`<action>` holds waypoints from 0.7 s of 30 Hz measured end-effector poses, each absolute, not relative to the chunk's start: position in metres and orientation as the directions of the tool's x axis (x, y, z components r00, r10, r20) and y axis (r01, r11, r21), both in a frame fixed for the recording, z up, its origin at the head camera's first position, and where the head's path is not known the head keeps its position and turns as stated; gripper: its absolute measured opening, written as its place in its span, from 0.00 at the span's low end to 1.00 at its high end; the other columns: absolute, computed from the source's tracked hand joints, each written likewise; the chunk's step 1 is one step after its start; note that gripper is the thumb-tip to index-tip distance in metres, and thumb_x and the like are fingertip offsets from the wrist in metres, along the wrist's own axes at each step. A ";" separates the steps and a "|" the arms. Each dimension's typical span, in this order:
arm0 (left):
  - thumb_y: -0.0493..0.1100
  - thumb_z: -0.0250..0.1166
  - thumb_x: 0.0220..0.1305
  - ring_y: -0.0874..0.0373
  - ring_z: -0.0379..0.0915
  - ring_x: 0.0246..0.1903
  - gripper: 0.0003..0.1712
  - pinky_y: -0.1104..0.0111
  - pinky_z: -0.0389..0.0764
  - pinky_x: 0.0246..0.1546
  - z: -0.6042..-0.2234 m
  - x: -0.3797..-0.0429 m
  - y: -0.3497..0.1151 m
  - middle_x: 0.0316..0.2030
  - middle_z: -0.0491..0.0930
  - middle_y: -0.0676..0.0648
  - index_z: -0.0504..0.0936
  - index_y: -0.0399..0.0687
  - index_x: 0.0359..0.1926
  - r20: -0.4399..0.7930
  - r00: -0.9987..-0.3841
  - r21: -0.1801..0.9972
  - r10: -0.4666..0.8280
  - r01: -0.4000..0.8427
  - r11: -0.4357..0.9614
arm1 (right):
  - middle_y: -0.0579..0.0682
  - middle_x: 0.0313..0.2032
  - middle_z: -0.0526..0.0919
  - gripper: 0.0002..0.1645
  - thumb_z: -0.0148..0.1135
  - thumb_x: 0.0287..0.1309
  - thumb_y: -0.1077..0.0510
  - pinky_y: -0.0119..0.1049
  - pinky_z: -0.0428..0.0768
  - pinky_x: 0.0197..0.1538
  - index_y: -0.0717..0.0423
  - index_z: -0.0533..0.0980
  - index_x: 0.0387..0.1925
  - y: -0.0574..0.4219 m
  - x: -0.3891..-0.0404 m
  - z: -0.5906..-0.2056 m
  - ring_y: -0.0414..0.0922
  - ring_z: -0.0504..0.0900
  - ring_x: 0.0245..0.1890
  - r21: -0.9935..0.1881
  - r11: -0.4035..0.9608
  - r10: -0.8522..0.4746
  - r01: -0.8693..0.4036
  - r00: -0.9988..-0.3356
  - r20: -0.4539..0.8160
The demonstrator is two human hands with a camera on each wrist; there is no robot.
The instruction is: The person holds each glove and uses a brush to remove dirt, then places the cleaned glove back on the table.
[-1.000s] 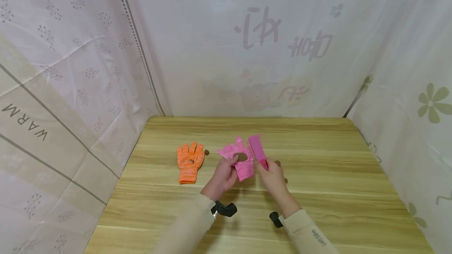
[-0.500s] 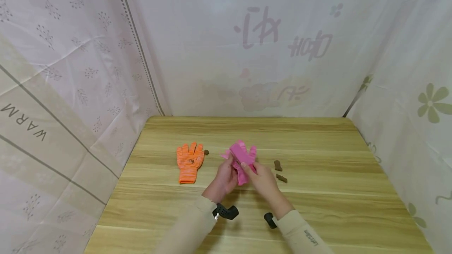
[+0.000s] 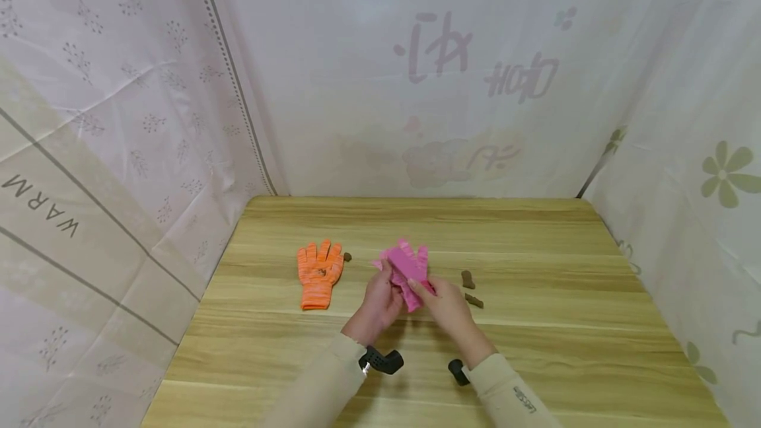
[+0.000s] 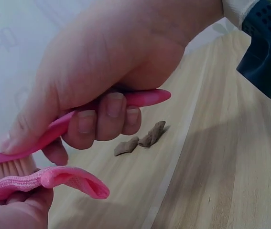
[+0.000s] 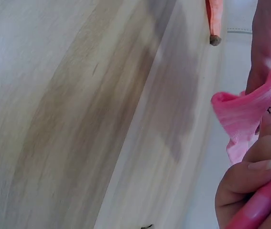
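Observation:
My left hand (image 3: 380, 299) holds a pink knitted glove (image 3: 411, 300) from below, palm up, above the table, with the thumb over its left side. In my right hand (image 3: 450, 308) is a pink brush (image 3: 407, 263), its handle (image 4: 149, 98) wrapped by curled fingers and the thumb laid along its back. Pale bristles (image 4: 13, 168) face down onto the glove in the left wrist view. The brush head covers the glove's middle. The glove's cuff (image 5: 240, 112) hangs open in the right wrist view.
An orange glove (image 3: 316, 286) lies flat on the wooden table (image 3: 535, 236) at left, with a small brown bit (image 3: 322, 272) on it. A brown lump (image 3: 347, 257) sits beside its fingers. Two brown clumps (image 3: 468, 279) lie right of my right hand. Patterned curtains surround the table.
My right hand has brought the brush leftward from beside the pink glove onto it, then shifted it slightly. The brown patch seen on the glove is now hidden. The left hand has barely moved.

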State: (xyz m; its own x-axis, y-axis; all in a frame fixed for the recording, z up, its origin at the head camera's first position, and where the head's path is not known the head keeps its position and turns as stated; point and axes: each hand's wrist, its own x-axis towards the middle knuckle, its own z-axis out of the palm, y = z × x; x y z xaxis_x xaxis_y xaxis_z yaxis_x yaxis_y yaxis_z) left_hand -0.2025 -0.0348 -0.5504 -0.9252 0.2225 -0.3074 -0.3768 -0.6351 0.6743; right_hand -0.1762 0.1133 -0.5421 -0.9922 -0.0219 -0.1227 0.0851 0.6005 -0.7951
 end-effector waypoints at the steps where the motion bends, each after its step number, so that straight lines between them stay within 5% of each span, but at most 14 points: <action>1: 0.58 0.35 0.81 0.56 0.71 0.67 0.35 0.68 0.74 0.65 -0.551 -0.202 -0.035 0.68 0.72 0.40 0.62 0.35 0.71 -0.308 -0.928 0.678 0.209 -0.369 -0.636 | 0.46 0.21 0.69 0.24 0.57 0.69 0.35 0.34 0.67 0.25 0.50 0.81 0.37 0.114 -0.176 -0.542 0.42 0.66 0.23 -0.792 0.605 -0.021 0.086 -0.992 -0.124; 5: 0.57 0.36 0.82 0.64 0.82 0.47 0.33 0.72 0.83 0.51 -0.553 -0.202 -0.036 0.51 0.84 0.43 0.68 0.33 0.64 -0.316 -0.934 0.701 0.167 -0.348 -0.623 | 0.46 0.20 0.68 0.23 0.57 0.69 0.36 0.33 0.65 0.25 0.50 0.79 0.33 0.117 -0.176 -0.543 0.42 0.65 0.22 -0.772 0.631 -0.019 0.079 -0.993 -0.117; 10: 0.56 0.36 0.82 0.68 0.77 0.30 0.30 0.74 0.83 0.38 -0.554 -0.204 -0.036 0.36 0.84 0.51 0.71 0.35 0.58 -0.326 -0.934 0.716 0.149 -0.346 -0.607 | 0.46 0.21 0.68 0.24 0.57 0.69 0.35 0.34 0.65 0.26 0.50 0.80 0.34 0.121 -0.176 -0.544 0.42 0.65 0.22 -0.759 0.647 -0.019 0.074 -0.993 -0.113; 21: 0.56 0.33 0.82 0.62 0.85 0.40 0.32 0.68 0.85 0.41 -0.550 -0.206 -0.041 0.40 0.86 0.48 0.71 0.33 0.58 -0.305 -0.943 0.732 0.136 -0.323 -0.600 | 0.44 0.20 0.62 0.26 0.57 0.67 0.32 0.33 0.59 0.25 0.48 0.76 0.29 0.126 -0.175 -0.546 0.41 0.59 0.21 -0.753 0.656 -0.012 0.054 -0.997 -0.081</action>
